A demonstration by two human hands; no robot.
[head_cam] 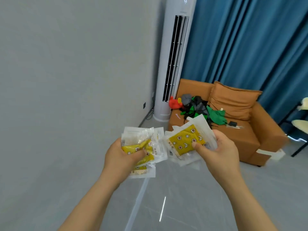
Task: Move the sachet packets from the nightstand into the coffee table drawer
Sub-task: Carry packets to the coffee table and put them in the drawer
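Held sachet packets (185, 140) in two fanned bundles, mid-air, near side of orange armchair (233, 139) | gripped one bundle in left hand (120, 157), thumb on top; pinched other in right hand (218, 152) likewise | judged mid-transfer; saw no nightstand, no drawer | next: must locate drawer, free one hand.

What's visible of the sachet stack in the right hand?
The right stack is several flat sachets fanned loosely, clear crinkly plastic with white edges; the top one shows a yellow pad printed with stars, moons and flowers. It is tilted, held in mid-air over the grey floor. The right hand grips it, thumb pressing the top face.
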